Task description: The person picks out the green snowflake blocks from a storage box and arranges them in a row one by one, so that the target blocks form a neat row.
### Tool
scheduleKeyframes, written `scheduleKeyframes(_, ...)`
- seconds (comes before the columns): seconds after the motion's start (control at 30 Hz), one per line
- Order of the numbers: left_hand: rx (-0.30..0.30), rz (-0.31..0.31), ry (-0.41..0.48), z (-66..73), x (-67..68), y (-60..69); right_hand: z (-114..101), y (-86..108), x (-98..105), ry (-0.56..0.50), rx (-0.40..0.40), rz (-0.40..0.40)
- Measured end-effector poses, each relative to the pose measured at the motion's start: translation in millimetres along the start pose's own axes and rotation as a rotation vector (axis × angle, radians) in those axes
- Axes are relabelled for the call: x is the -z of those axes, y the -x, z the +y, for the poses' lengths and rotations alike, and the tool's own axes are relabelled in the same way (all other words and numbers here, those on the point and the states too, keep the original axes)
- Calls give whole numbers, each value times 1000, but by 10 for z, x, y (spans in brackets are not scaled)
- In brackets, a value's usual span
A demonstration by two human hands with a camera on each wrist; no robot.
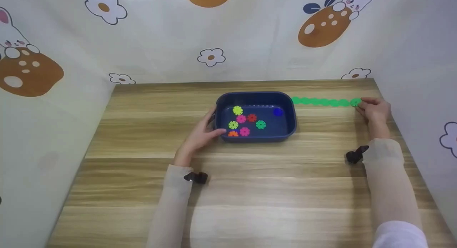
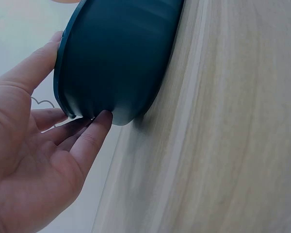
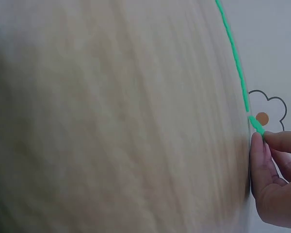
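Observation:
My left hand (image 1: pixel 200 135) grips the left end of a dark blue rectangular plastic basin (image 1: pixel 275 129), its thumb at the near corner of the rim. In the left wrist view, the fingers bear on the outer wall of the basin (image 2: pixel 116 58). Toothed plastic discs in yellow, pink, red, green, orange and blue lie inside. At the far right, my right hand (image 1: pixel 376 112) pinches a green toothed disc (image 1: pixel 355 102) between thumb and fingers. Seen from the right wrist, that green disc (image 3: pixel 256 124) tilts beside the end of a green disc row (image 3: pixel 236 56), a small gap between them.
The green row stretches along the back of the wooden table (image 1: pixel 271 191) from the basin's right side. A patterned cloth (image 1: pixel 250 37) hangs behind the table and along both sides. A small black camera sits on each sleeve cuff.

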State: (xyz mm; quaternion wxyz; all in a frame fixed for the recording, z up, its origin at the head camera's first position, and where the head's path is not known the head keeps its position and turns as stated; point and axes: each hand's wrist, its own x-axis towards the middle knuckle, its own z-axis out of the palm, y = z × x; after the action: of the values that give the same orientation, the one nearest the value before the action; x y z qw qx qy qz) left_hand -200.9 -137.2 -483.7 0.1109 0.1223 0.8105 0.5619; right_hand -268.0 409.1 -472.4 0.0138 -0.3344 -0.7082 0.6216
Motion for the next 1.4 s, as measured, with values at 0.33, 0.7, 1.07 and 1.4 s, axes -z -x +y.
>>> scheduleKeyframes(0.33,-9,-2,47,4,-18,-25,15,6,29,295,82,41)
scheduleKeyframes(0.7,-2,-5,12,9,-9,-23,18,24,86,242,40,17)
scheduleKeyframes(1.07,0,-5,17,30,-11,2,8,100,130,86,15,-35)
scheduleKeyframes(1.4,10,1,12,-1,-7,-15,-3,223,63,-38,84,-95)
